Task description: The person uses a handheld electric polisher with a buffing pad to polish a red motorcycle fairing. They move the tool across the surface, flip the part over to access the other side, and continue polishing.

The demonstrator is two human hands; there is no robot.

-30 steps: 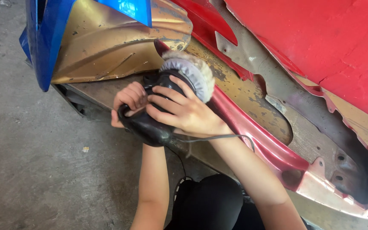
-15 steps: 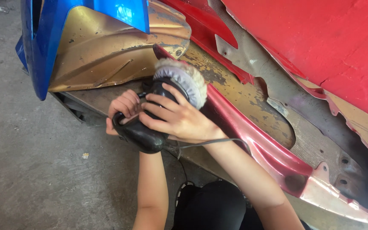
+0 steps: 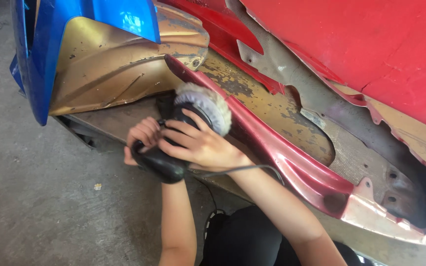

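- The right hand point(image 3: 200, 145) lies over the top of a black handheld electric polisher point(image 3: 166, 157), its fingers point(image 3: 181, 129) spread and clamped around the machine's rounded head.
- The left hand point(image 3: 141, 138) grips the same black body from the far side; its fingers curl tight around the housing, partly hidden behind the right hand.
- The polisher's round, fluffy grey-white wool pad point(image 3: 205, 101) sits tilted, its face pressed against the worn dark-red body rail point(image 3: 272, 150) that runs diagonally down to the right.
- A thin black power cord point(image 3: 245, 168) leaves the tool near the right wrist and bends over the forearm.
- Above the pad lies a scuffed gold-coloured metal panel point(image 3: 109, 69) with flaked paint, and a glossy blue panel point(image 3: 40, 59) wraps its upper left edge.
- A large bright red body panel point(image 3: 371, 44) fills the upper right.
- Below the red rail, bare grey sheet metal with small holes point(image 3: 380, 182) shows.
- The grey concrete floor point(image 3: 35, 197) spreads to the left, with a small pale scrap point(image 3: 97, 186) lying on it.
- The person's black clothing point(image 3: 242, 236) shows at the bottom between the forearms.
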